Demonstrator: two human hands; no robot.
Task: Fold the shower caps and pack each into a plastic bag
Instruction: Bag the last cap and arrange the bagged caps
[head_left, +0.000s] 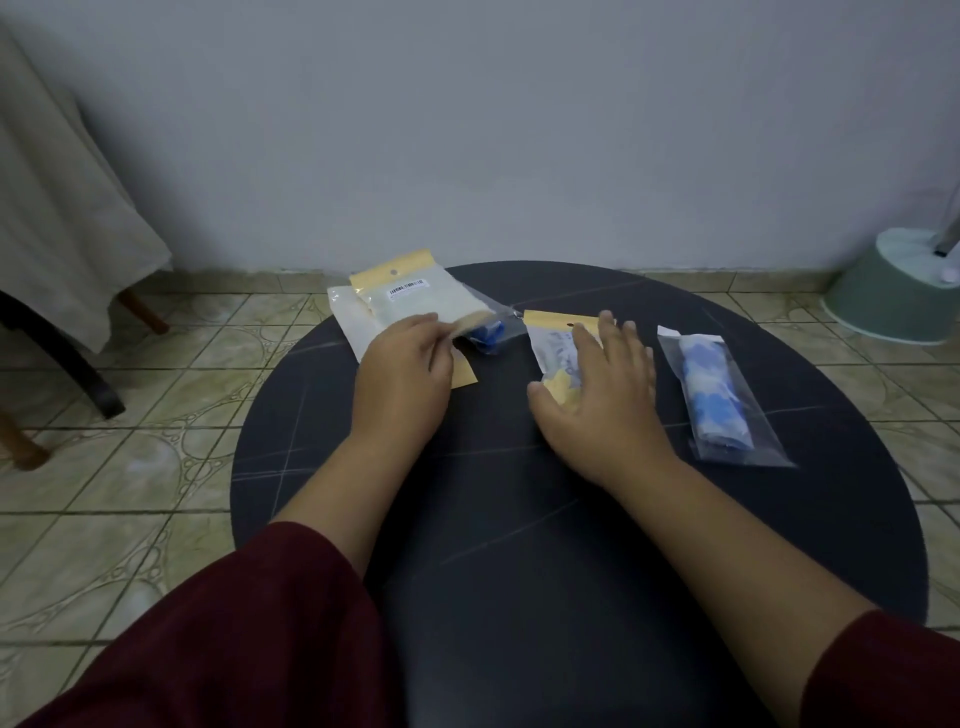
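Right hand lies flat, fingers straight, pinning a yellow-topped bag mid-surface; left of that bag, left hand pinches spare bags, likely drawing one; a packed cap lies right, set aside.

A pale green bucket stands beside draped cloth.

Dim room: grey wall, patterned tile floor, round dark table
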